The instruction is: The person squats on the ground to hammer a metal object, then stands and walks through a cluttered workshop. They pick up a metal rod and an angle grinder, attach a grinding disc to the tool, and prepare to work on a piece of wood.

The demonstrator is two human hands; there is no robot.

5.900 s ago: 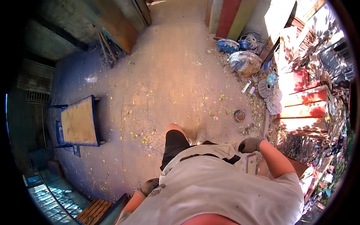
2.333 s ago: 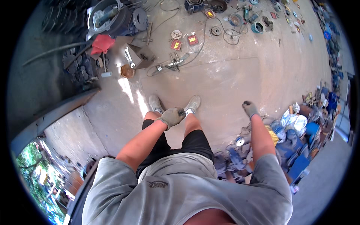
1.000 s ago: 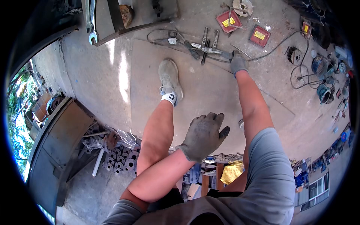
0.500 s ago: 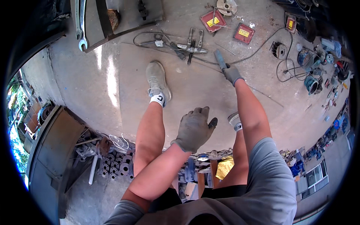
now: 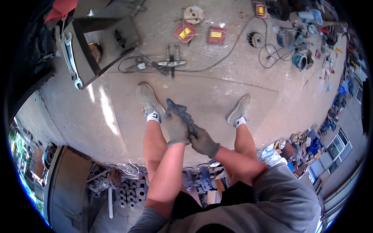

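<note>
While we stand astride the concrete floor (image 5: 217, 97), we grip one dark elongated metal tool (image 5: 179, 113) with both gloved hands in front of our knees. Our left hand (image 5: 176, 130) is clenched round its middle, fingers wrapped over the shaft, and our right hand (image 5: 203, 141) is closed on its lower end just behind the left. We judge the two-handed hold suits a heavy or awkward piece, since the upper end juts forward past the left glove, over the floor between our shoes. What kind of tool it is we cannot tell from this view.

Ahead of our feet lies a clamp-like puller (image 5: 171, 62) tangled with a black cable (image 5: 229, 54), set flat on the floor within reach. Two red flat boxes (image 5: 184, 32) lie side by side beyond it; their contents are hidden. A dark metal bench (image 5: 105, 42) stands at upper left with large spanners (image 5: 70, 54) hanging off its edge, kept clear of the ground. Behind our heels, an open heap of grey ring-shaped metal parts (image 5: 136, 192) lies loose, not boxed. To the right, blue motor-like parts (image 5: 299, 60) sit well apart.
</note>
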